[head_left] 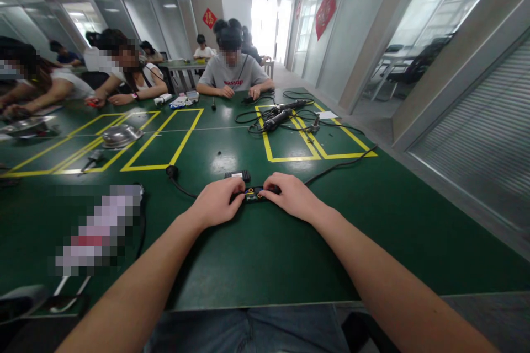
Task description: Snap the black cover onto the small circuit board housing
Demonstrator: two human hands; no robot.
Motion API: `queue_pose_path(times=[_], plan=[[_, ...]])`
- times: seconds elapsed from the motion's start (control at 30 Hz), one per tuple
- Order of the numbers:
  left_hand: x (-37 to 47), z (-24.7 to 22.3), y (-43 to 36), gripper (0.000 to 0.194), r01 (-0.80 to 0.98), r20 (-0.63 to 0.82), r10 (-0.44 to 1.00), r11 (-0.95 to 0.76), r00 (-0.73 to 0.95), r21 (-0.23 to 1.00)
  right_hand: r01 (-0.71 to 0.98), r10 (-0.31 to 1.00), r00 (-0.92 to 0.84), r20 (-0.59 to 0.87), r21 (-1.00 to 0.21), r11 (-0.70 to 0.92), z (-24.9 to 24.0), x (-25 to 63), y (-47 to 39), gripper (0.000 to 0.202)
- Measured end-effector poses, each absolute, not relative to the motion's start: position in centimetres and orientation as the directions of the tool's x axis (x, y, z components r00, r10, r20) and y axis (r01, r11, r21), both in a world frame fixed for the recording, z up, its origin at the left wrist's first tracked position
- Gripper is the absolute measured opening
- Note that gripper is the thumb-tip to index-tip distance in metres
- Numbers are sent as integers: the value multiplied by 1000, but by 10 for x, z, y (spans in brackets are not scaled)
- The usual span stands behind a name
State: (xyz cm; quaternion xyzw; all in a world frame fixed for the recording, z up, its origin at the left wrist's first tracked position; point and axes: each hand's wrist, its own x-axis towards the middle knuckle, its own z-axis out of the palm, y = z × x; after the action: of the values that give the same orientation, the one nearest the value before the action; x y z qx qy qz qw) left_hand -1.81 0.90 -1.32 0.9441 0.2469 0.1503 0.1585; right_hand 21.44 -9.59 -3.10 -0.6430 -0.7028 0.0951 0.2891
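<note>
A small opened black case (252, 197) lies low over the green table in front of me, with a circuit board and yellowish round parts inside. My left hand (219, 201) pinches its left end, and my right hand (292, 194) grips the opposite end. The fingers hide both ends of the case. Just behind it rests a ribbed black cover (237, 175) with a white label. One black cable (186, 190) runs out past my left hand to a plug (171, 171). Another cord (331, 167) leads away beyond my right hand.
Tangled black cables and black tools (277, 120) lie at the back right within yellow tape outlines (269, 149). A metal bowl (121, 136) stands to the left. Nearer is a blurred-out elongated object (99, 226). Across the table (290, 265) sits a person (232, 71); others work further left.
</note>
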Motion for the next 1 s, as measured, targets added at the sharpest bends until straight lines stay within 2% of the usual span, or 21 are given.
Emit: queue_pose_path(times=[0.1,0.27,0.3,0.43,0.7,0.83,1.0], plan=[[-19,-16,5,7,381,264,486,-851,833,362,836,951,8,308,-524,162,-31,215,-97,8],[-24,-11,5,9,329,342,493,-837,800,437,770,937,12,349,-601,214,-28,215,-99,2],[-24,-9,5,9,326,347,502,-829,792,454,749,938,12,346,-624,221,-27,216,-100,6],[-26,-4,6,10,325,331,515,-811,791,487,706,948,24,317,-677,208,-23,223,-100,16],[-25,-2,5,11,410,205,553,-776,808,479,723,969,0,247,-670,171,-21,230,-98,8],[-26,-4,8,9,429,190,548,-790,815,438,768,961,-18,277,-612,191,-21,232,-97,9],[-28,-2,9,13,405,238,485,-858,841,317,793,957,-33,290,-574,201,-22,233,-97,12]])
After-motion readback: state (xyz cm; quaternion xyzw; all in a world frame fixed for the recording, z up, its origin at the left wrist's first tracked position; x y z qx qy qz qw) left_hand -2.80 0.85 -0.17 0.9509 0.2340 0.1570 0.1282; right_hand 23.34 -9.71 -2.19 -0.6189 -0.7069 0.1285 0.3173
